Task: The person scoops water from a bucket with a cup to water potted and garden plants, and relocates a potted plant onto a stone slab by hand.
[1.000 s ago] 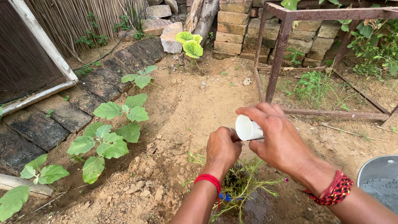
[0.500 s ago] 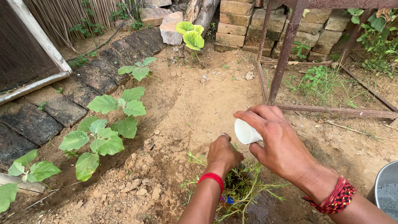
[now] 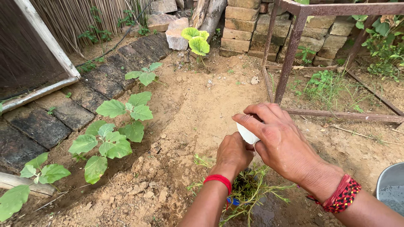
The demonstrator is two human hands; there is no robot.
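Gripping a small white cup [image 3: 247,135] in right hand [image 3: 280,145], tilted toward nine o'clock; left hand [image 3: 232,154] fisted, pressing into thin-leaved plant [image 3: 248,190] at six o'clock.

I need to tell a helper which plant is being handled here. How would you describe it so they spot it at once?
Start at the rusty metal frame and come down the sandy soil to the two hands. Beneath the left hand and the right hand, which holds a white cup, grows a thin-stemmed seedling. Unlike the broad-leaved plants, its leaves are needle-fine.
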